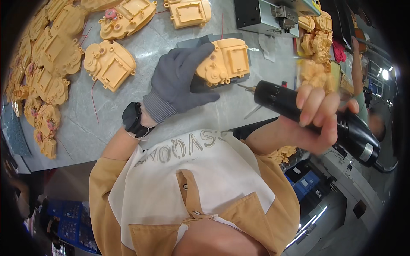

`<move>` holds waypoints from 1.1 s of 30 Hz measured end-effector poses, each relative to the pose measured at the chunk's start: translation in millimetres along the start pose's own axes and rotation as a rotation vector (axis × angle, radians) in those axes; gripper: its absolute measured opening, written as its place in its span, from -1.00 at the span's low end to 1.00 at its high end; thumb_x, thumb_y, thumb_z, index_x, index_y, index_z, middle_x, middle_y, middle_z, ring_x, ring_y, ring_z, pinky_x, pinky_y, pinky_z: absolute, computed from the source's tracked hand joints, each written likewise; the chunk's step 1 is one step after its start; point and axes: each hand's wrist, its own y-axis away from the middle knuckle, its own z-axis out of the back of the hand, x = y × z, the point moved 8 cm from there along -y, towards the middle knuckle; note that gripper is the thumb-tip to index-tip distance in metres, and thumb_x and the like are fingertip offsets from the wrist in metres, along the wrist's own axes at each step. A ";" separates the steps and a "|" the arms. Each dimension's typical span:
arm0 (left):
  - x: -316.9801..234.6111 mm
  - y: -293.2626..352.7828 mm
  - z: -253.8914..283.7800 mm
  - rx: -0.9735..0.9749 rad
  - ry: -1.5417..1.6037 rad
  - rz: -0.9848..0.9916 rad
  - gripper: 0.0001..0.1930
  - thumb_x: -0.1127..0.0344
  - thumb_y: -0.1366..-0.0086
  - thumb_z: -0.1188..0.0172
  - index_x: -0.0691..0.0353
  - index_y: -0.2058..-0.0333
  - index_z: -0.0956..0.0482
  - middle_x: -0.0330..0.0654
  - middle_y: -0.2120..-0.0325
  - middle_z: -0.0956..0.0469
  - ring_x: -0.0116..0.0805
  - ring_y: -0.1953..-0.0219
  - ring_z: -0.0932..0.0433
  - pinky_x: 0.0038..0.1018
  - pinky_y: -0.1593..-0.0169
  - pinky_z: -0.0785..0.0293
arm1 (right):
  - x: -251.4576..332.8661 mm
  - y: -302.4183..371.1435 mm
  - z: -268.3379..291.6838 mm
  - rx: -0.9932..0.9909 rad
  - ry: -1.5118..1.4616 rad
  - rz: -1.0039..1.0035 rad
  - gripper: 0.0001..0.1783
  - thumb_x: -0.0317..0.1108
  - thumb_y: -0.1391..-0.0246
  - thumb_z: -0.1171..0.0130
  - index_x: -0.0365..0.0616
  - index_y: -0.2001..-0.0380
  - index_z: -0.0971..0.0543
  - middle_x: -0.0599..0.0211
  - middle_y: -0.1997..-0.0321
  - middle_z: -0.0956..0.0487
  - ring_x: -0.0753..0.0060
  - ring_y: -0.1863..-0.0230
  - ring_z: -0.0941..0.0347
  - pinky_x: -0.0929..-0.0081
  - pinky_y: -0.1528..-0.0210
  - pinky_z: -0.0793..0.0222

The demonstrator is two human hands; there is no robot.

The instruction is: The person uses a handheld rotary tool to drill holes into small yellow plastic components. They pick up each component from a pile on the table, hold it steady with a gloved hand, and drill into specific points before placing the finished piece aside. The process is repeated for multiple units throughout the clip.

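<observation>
My left hand (173, 79), in a grey glove, is against the left end of a yellow plastic housing (236, 60). Its fingers press on the upper left edge, while the thumb stretches out below the part. The housing lies on a dark grey block (192, 42), with a rectangular recess facing up and a thin red wire rising behind it. Bare and raised to the right, my right hand (320, 113) wraps round a black electric screwdriver (277, 100). The screwdriver's bit points left toward the housing, apart from it.
Similar yellow housings (111, 66) lie singly and heaped (51, 55) on the grey table (115, 106) at left. A metal device (269, 19) stands at the back right, with more yellow parts (316, 47) beyond it. A person's arm (356, 64) shows at far right.
</observation>
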 end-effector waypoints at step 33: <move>-8.4 25.9 15.5 0.017 1.040 0.344 -0.79 0.62 0.02 -0.15 0.30 0.34 -0.54 -0.18 0.39 -0.52 -0.53 0.37 -0.46 -0.63 0.29 -0.39 | -21.4 4.9 -38.3 -0.108 -0.373 -0.006 -0.62 -0.38 -0.02 0.08 -0.12 0.04 -0.23 0.47 0.57 -0.29 0.55 0.60 -0.27 0.45 0.40 -0.18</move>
